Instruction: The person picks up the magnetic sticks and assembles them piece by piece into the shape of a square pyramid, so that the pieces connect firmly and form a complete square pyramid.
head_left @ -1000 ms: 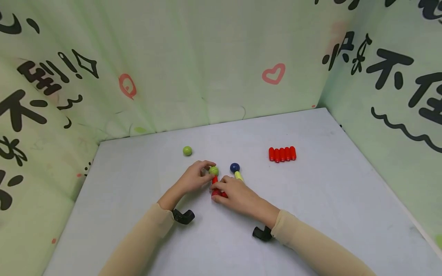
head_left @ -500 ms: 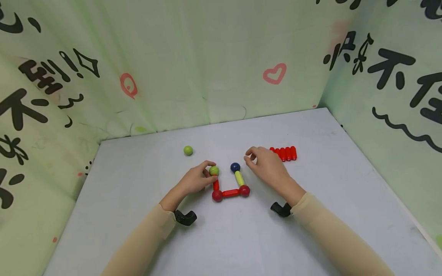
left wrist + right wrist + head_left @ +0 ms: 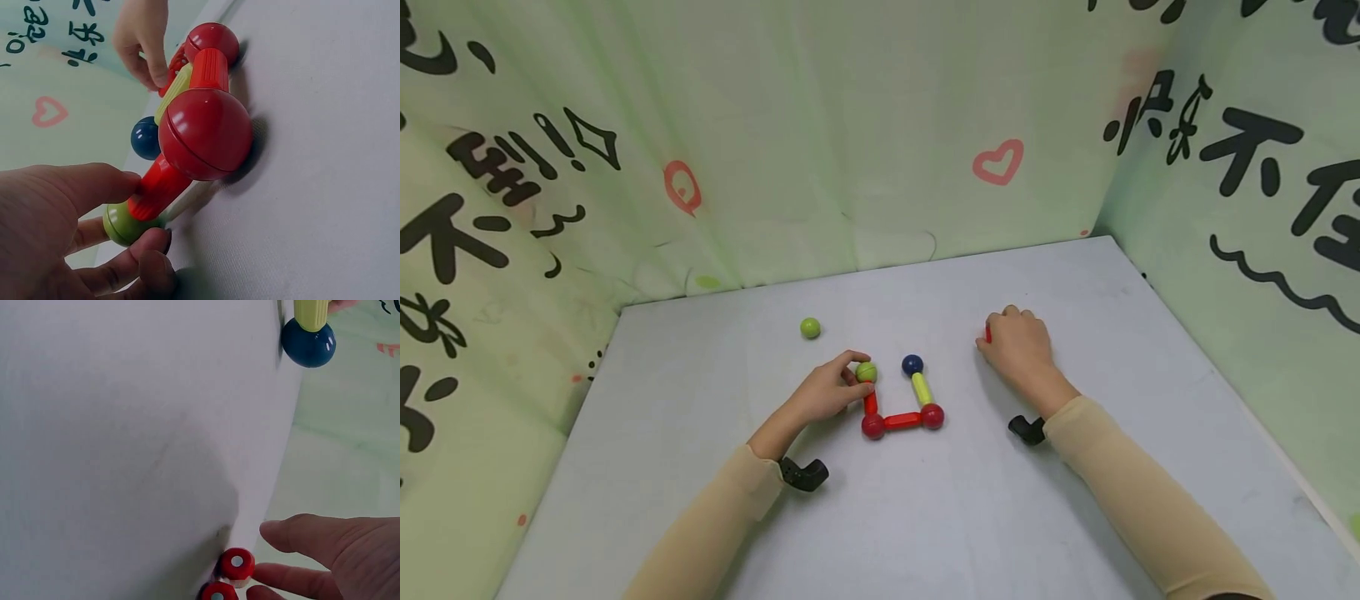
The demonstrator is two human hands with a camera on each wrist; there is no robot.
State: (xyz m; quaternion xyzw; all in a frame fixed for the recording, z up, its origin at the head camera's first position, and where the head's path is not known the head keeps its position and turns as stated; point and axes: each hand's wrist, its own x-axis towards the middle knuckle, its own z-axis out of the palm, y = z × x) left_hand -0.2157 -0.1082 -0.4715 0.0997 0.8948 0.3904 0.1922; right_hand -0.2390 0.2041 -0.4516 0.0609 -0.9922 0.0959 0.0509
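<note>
A U-shaped build of magnetic rods and balls lies on the table: a red rod (image 3: 902, 421) joins two red balls (image 3: 932, 416), and a yellow rod (image 3: 921, 388) leads to a blue ball (image 3: 912, 364). My left hand (image 3: 826, 388) holds the green ball (image 3: 122, 225) at the other end, thumb against its red rod (image 3: 159, 189). Farther right, my right hand (image 3: 1022, 346) reaches over loose red rods, mostly hidden beneath it. In the right wrist view, a finger touches one red rod (image 3: 237, 563), while the thumb stands apart from it.
A loose green ball (image 3: 810, 327) sits toward the back left of the white table (image 3: 715, 500). Printed curtains (image 3: 850, 142) rise along the back and both sides. A black wrist camera (image 3: 805, 474) hangs at the left wrist.
My right hand has left the build's red balls and moved right and back to the loose red rods. My left hand has stayed at the green ball.
</note>
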